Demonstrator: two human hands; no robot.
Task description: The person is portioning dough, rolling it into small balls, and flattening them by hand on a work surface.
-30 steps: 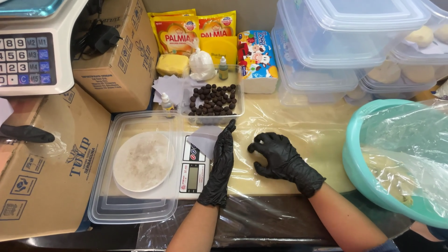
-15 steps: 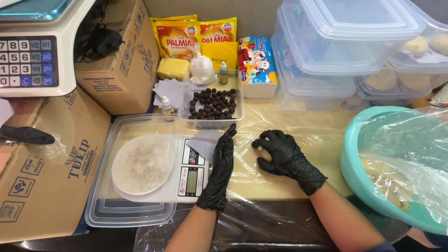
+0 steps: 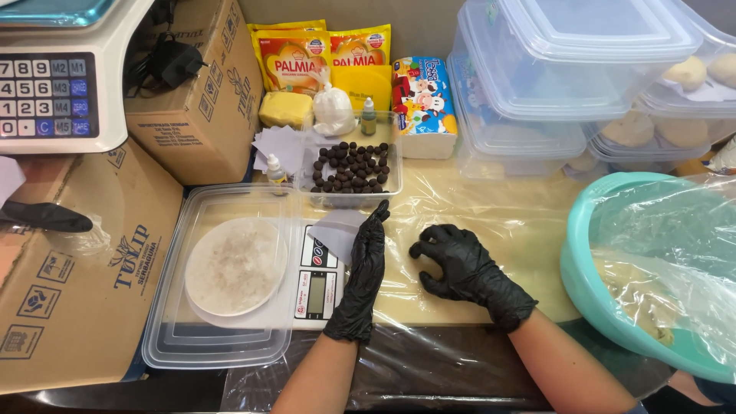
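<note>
Two black-gloved hands work on a plastic-covered table (image 3: 491,222). The left hand (image 3: 362,280) stands edge-on, fingers straight, holding nothing. The right hand (image 3: 458,264) claws down, fingers curled; any dough beneath is hidden. Even pressure seems best here.

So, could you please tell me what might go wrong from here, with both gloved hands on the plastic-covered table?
1. The left hand stands on edge right beside the small kitchen scale; a nudge could shift it and the clear lid over it.
2. The right hand presses clawed on the plastic sheet, which may wrinkle or drag.
3. The open tray of dark balls sits just past the left fingertips and could be bumped.
</note>
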